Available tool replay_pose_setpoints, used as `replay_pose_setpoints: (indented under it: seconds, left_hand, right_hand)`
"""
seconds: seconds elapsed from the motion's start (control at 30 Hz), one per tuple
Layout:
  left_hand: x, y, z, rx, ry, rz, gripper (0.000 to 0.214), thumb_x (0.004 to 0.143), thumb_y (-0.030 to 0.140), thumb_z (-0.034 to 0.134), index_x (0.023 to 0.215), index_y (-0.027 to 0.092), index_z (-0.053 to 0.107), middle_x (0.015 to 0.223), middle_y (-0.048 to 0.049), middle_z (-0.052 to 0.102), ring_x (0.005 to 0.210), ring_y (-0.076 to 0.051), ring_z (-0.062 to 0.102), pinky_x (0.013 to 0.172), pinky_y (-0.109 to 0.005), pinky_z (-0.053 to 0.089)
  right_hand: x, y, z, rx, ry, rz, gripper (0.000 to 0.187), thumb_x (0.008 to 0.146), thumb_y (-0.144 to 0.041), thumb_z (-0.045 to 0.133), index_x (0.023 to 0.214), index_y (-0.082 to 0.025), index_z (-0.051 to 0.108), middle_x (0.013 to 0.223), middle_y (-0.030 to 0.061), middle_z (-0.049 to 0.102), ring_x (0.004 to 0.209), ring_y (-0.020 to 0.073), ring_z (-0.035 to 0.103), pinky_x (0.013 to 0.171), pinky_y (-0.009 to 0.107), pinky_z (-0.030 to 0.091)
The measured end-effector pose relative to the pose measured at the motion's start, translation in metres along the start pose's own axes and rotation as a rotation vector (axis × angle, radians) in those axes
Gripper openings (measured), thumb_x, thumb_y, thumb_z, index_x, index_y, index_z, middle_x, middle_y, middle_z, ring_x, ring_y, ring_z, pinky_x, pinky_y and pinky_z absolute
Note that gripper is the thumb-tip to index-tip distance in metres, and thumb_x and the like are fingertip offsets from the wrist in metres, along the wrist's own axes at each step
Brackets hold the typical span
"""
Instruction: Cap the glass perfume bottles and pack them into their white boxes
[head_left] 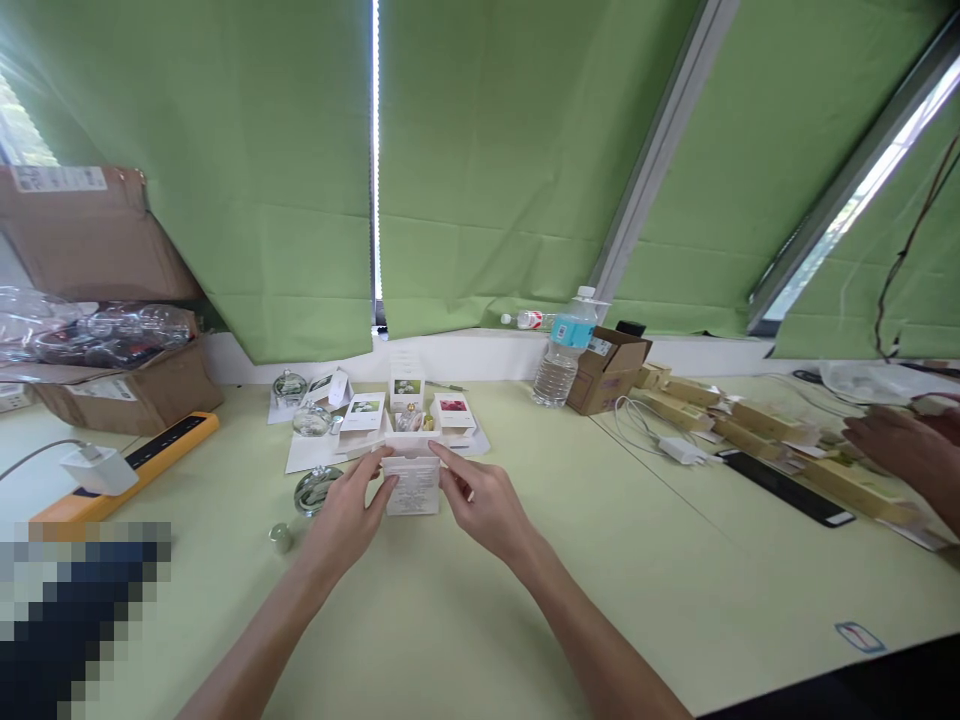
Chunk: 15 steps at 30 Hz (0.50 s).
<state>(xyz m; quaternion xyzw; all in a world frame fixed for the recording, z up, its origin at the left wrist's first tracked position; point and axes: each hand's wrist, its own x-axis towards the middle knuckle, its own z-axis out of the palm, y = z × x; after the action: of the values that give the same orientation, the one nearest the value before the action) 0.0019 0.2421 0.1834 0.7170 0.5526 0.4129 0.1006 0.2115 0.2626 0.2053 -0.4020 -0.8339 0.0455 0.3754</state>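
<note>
Head view: left hand [349, 512] and right hand [480, 502] each pinch the upper corners of one white printed paper card [412, 488].

Green blinds [262, 170], yellow power strip [169, 462], white printed card [412, 488]

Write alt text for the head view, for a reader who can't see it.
The left hand and right hand hold a white printed card over an open white box on a pale green table, among round glass bottles. Another person's hand shows at right.
</note>
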Motion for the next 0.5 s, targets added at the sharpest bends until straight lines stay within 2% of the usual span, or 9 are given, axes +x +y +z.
replay_pose_setpoints:
  seconds: [0.13, 0.33, 0.43, 0.5]
  left_hand:
    - [0.0000, -0.0010, 0.0009, -0.001, 0.028, -0.042, 0.036, 0.091, 0.040, 0.049, 0.125, 0.029, 0.050, 0.113, -0.0044, 0.067, 0.096, -0.022, 0.067, 0.082, -0.037, 0.052]
    - [-0.0016, 0.0021, 0.0024, 0.002, 0.017, -0.023, 0.036, 0.092, 0.039, 0.048, 0.127, 0.030, 0.048, 0.117, -0.0044, 0.065, 0.098, -0.022, 0.066, 0.080, -0.036, 0.052]
    - [-0.0017, 0.0024, 0.0029, 0.017, 0.013, -0.028, 0.038, 0.092, 0.041, 0.047, 0.128, 0.031, 0.047, 0.118, -0.0048, 0.064, 0.100, -0.023, 0.065, 0.081, -0.037, 0.051]
    - [-0.0016, 0.0019, 0.0032, 0.022, 0.008, -0.039, 0.040, 0.092, 0.042, 0.047, 0.130, 0.031, 0.045, 0.117, -0.0055, 0.064, 0.101, -0.024, 0.065, 0.083, -0.038, 0.051]
  right_hand:
    - [-0.0005, 0.0040, -0.0008, 0.040, -0.010, -0.046, 0.037, 0.092, -0.019, 0.045, 0.123, -0.025, 0.064, 0.071, 0.0007, 0.067, 0.057, 0.0123, 0.051, 0.060, 0.022, 0.040]
    - [0.0004, 0.0099, -0.0005, 0.019, -0.037, -0.023, 0.035, 0.088, -0.014, 0.047, 0.109, -0.026, 0.072, 0.067, 0.0004, 0.067, 0.058, 0.0131, 0.054, 0.061, 0.023, 0.040]
    - [-0.0001, 0.0072, -0.0006, 0.012, -0.035, -0.013, 0.036, 0.089, -0.015, 0.045, 0.112, -0.026, 0.070, 0.070, 0.0006, 0.067, 0.059, 0.0135, 0.055, 0.062, 0.024, 0.040]
    - [-0.0001, 0.0033, -0.0022, 0.029, -0.019, 0.029, 0.039, 0.090, -0.018, 0.044, 0.124, -0.025, 0.062, 0.073, 0.0003, 0.068, 0.059, 0.0136, 0.055, 0.063, 0.024, 0.041]
